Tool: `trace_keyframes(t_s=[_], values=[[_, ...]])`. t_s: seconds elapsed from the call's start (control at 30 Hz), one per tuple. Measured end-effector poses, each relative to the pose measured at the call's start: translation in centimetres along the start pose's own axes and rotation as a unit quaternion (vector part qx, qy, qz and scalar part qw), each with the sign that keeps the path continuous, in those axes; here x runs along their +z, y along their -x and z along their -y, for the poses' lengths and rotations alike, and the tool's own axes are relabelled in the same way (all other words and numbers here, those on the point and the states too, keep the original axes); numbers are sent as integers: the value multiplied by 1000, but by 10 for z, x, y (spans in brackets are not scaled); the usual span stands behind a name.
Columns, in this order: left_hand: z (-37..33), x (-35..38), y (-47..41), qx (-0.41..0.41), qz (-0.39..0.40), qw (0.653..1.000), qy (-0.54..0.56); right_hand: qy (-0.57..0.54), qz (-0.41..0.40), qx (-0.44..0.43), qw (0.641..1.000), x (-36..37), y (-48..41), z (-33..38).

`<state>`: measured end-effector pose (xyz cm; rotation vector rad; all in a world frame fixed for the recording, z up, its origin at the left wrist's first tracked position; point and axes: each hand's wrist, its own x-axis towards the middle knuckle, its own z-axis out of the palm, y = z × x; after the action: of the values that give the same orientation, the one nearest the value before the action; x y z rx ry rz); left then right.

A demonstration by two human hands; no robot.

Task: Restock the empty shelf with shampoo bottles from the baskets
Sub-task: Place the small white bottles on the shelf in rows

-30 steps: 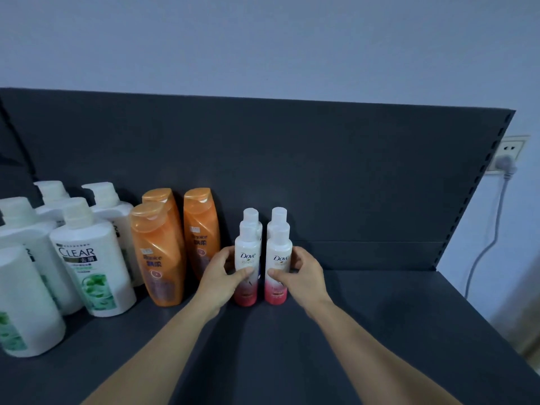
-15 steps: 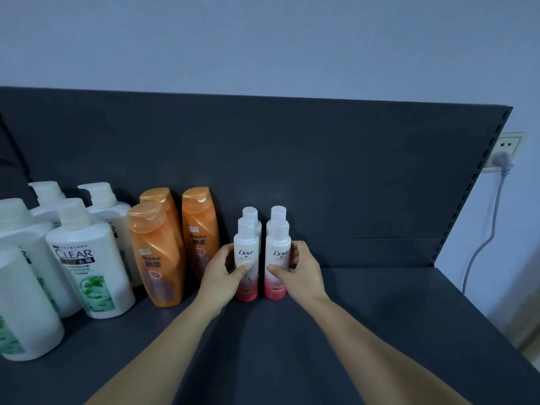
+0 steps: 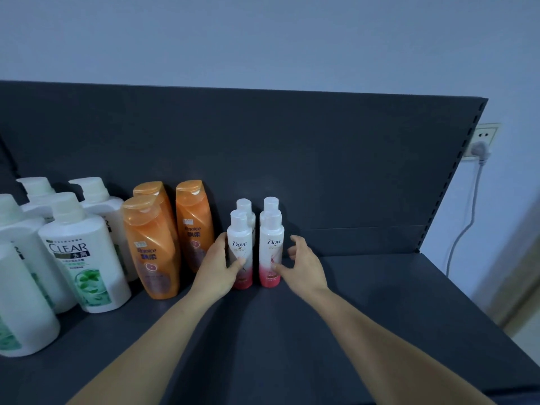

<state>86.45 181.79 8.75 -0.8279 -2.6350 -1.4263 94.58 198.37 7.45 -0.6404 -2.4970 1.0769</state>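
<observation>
Two small white-and-pink Dove bottles stand side by side on the dark shelf (image 3: 292,331). Two more like them stand just behind. My left hand (image 3: 214,270) grips the front left Dove bottle (image 3: 241,244), thumb across its front and fingers round its left side. My right hand (image 3: 304,267) is beside the front right Dove bottle (image 3: 271,244). Its fingers are spread and off the bottle, and only the thumb tip is at the bottle's lower front. No basket is in view.
Three orange Rejoice bottles (image 3: 149,247) stand left of the Dove bottles, and several large white CLEAR bottles (image 3: 79,252) stand further left. The shelf's dark back panel (image 3: 321,171) rises behind. A wall socket (image 3: 482,141) with a plugged-in cable is at the right.
My right hand has let go of the front right Dove bottle and drawn back a little to the right with its fingers spread. My left hand keeps its hold.
</observation>
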Motion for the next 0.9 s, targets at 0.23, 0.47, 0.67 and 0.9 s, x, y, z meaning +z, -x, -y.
trace_keyframes(t_s=[0.23,0.47,0.67,0.9], values=[[16,-4,20,-34,76,989,-122,146,-10,18,989,-12,47,-4],[12,-16,72,98,153,961,-210,248,-44,82,964,-16,137,-4],[-14,-9,131,251,190,926,-210,291,-91,156,939,-31,238,-4],[-56,33,213,366,244,883,-161,313,-134,265,902,-61,368,-22]])
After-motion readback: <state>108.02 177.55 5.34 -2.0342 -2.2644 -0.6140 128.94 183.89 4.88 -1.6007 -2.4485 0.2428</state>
